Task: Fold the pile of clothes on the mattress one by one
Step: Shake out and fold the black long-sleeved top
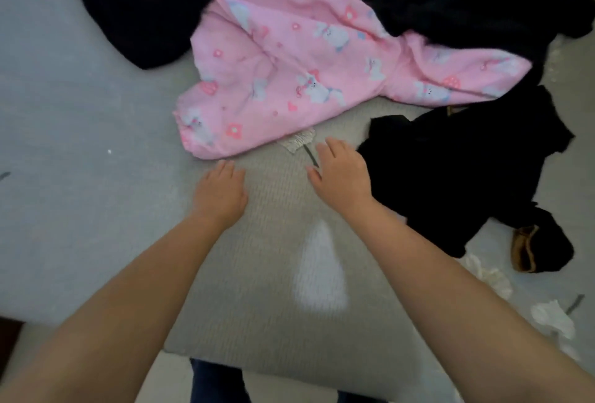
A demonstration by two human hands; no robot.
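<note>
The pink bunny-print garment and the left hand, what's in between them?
In the head view, only a short bare strip of ribbed grey fabric separates the pink bunny-print garment from the left hand; nothing else lies there.

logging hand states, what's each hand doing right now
Left hand: open, flat on the grey ribbed knit garment, holding nothing.
Right hand: open, same garment, holding nothing.

No writing, brand, number or sign can be read anywhere in the head view. The one label in sight is a small white sewn-in tag [297, 142] on the grey ribbed knit garment [277, 274], at about twelve o'clock from the middle of that garment; its marks are too blurred to make out. The pink printed fleece garment [289, 71] carries only pictures, no letters.
</note>
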